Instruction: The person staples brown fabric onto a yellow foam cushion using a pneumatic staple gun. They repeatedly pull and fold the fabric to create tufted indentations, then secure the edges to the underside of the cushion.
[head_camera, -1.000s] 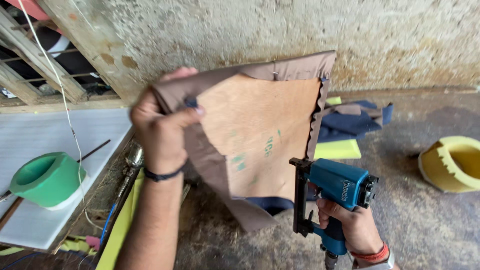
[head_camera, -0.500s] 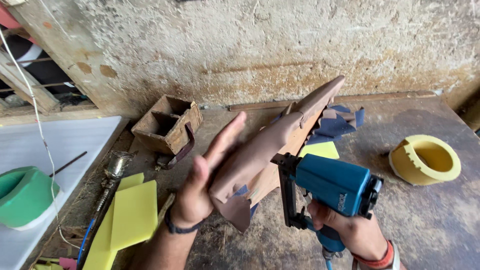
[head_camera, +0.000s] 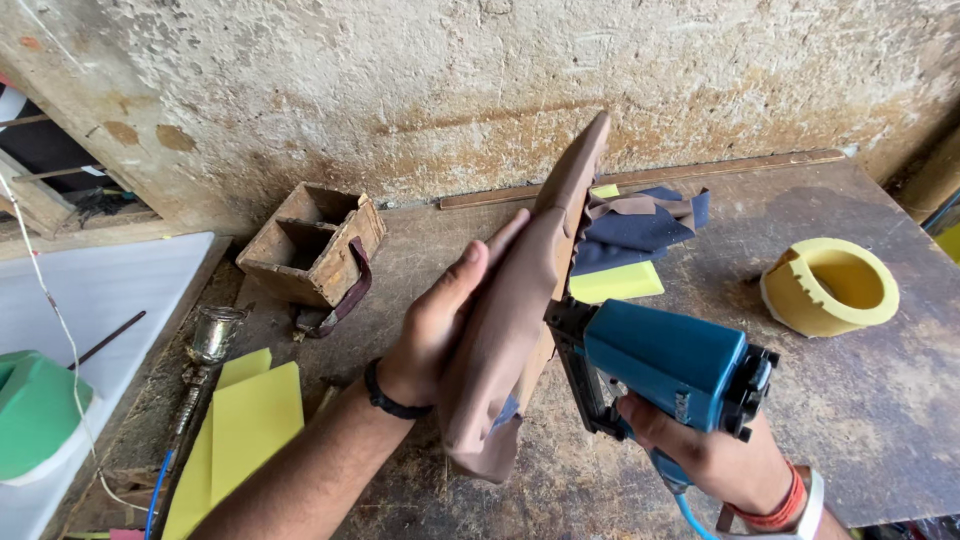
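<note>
Two hands worked: left hand (head_camera: 450, 320) flat, open-palmed against brown fabric-covered board (head_camera: 520, 320); right hand (head_camera: 715, 455) clutched blue staple gun (head_camera: 665, 365).

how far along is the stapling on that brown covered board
Done: brown fabric is already wrapped over the board's face, with loose folds at the bottom. In hand: the left hand presses the cover flat while the right hand holds the blue staple gun against the board's edge. How many staples are in cannot be seen.

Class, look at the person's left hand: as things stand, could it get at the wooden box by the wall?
Probably not at once. The left hand is pressed flat against the brown fabric-covered panel, steadying it. The wooden box sits apart, with bare bench between them.
</note>
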